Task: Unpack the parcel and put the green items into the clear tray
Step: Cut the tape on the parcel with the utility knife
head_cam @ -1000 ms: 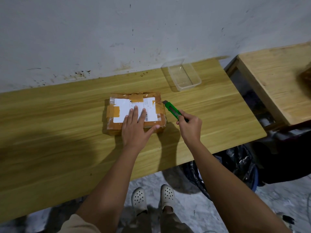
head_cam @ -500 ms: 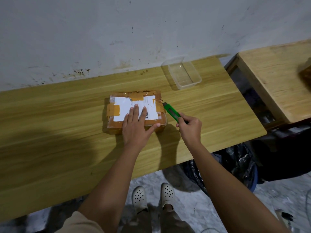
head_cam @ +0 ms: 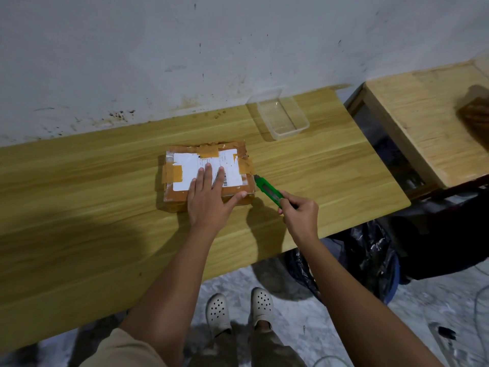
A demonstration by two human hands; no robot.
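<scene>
Parcel (head_cam: 190, 168): centre of frame, flat on the wooden table (head_cam: 79, 181). Brown wrap, tan tape strips, white label on top. Sealed; no flap lifted, green items not in sight.

Left hand (head_cam: 211, 200): lies flat on the parcel's near half, fingers straight across the label, thumb spread to the right along the near edge. Pressing down, not gripping.

Right hand (head_cam: 301, 210): just right of the parcel, fingers curled round the rear of a green utility knife (head_cam: 267, 188). Knife slants up-left and its tip meets the parcel's right edge. Blade too small to make out.

Clear tray (head_cam: 291, 132): upper right of the parcel, by the wall, well apart from both hands. Nothing in it.

Step in hand, by judgement: slitting the tape at the right edge.

Next move calls for a shallow cut along the seam, directed away from the bracing thumb, with the left hand's weight kept on. A deep blade could nick the contents.
</scene>
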